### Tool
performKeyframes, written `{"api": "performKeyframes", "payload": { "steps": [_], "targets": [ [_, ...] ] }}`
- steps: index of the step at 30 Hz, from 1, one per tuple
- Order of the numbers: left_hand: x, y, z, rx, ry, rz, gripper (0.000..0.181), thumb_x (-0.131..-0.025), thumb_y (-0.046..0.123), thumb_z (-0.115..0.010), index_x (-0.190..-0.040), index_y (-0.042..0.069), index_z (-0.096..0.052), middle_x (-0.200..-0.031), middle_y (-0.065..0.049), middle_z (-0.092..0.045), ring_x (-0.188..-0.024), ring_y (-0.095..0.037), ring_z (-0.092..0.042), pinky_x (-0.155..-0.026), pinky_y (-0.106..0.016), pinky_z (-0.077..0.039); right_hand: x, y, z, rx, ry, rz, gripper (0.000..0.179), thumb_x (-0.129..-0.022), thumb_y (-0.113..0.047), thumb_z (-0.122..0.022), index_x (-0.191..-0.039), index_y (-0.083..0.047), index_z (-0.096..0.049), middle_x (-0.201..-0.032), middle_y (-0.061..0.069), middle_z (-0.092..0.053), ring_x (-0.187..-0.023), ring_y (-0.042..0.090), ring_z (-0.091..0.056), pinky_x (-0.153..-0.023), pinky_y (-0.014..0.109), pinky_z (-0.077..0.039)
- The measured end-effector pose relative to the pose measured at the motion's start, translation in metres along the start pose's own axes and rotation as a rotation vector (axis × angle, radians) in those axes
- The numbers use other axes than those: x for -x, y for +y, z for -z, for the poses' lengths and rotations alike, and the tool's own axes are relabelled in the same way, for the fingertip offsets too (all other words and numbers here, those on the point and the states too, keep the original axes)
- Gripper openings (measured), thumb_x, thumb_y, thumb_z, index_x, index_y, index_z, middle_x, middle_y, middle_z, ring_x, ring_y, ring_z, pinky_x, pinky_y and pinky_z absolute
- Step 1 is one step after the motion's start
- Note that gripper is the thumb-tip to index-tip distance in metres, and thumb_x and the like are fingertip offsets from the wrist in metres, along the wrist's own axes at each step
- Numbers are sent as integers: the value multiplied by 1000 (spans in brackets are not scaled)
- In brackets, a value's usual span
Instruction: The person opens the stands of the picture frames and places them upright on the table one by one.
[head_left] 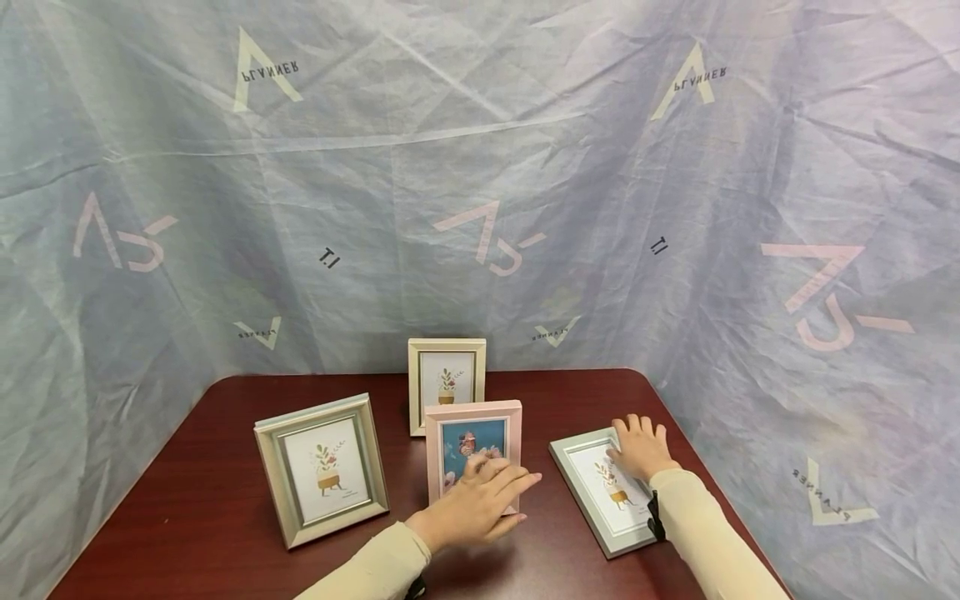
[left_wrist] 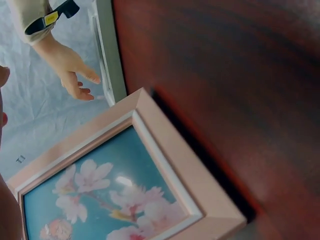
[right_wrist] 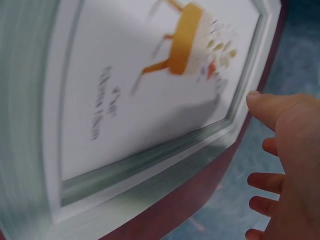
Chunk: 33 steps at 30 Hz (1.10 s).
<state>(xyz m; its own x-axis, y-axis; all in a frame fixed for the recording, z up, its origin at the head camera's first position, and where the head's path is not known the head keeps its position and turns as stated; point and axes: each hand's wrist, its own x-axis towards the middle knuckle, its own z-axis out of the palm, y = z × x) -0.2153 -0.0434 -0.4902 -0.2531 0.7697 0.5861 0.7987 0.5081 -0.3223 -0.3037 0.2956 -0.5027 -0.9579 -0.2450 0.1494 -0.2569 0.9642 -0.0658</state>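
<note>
A pink picture frame [head_left: 474,409] with a blossom picture stands upright near the middle of the table. In front of it is my left hand [head_left: 480,500], its fingers extended and no object held; whether it touches the frame I cannot tell. On the right, a pale grey-green frame [head_left: 588,500] with a potted-plant print appears to lie face up. My right hand [head_left: 641,446] is at its far right edge, fingers spread. In the right wrist view, the thumb of the right hand [right_wrist: 300,150] comes up to the frame's rim, while the other fingers are apart from it.
A champagne-coloured frame [head_left: 277,483] stands at the left, turned inward. Behind the pink frame stands a cream frame [head_left: 447,344], partly hidden. All are on a dark red table [head_left: 187,492]. Grey printed cloth [head_left: 390,192] hangs around its back and sides.
</note>
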Motion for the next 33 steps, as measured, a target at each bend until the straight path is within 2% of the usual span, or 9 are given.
{"api": "performKeyframes", "payload": {
  "steps": [5, 10, 23, 33],
  "targets": [
    [2, 7, -2, 22, -125, 8, 60, -92, 46, -66, -142, 17, -50, -128, 5, -54, -119, -14, -42, -93, -41, -29, 1, 8, -2, -1, -61, -35, 55, -89, -27, -73, -129, 6, -54, -124, 31, -47, -117, 51, -40, -91, 65, -28],
    [3, 12, -3, 8, -185, 3, 61, -92, 49, -64, -144, 20, -50, -130, 7, -54, -120, -13, -43, -93, -39, -30, 1, 14, -5, 14, -114, -58, 57, -90, -31, -72, -128, 7, -54, -123, 31, -48, -116, 50, -40, -91, 65, -30],
    [6, 19, -8, 52, -225, -3, 61, -93, 47, -64, -144, 19, -49, -131, 6, -52, -120, -13, -42, -92, -38, -30, 0, 21, -12, 41, -180, -77, 45, -96, -31, -61, -118, 8, -59, -116, 30, -53, -112, 49, -43, -89, 66, -31],
    [6, 19, -9, 38, -218, -4, 61, -93, 48, -64, -144, 19, -49, -131, 5, -52, -120, -14, -42, -92, -38, -29, 1, 17, -15, 25, -162, -89, 40, -97, -25, -59, -117, 10, -58, -115, 30, -52, -112, 49, -43, -91, 66, -31]
  ]
}}
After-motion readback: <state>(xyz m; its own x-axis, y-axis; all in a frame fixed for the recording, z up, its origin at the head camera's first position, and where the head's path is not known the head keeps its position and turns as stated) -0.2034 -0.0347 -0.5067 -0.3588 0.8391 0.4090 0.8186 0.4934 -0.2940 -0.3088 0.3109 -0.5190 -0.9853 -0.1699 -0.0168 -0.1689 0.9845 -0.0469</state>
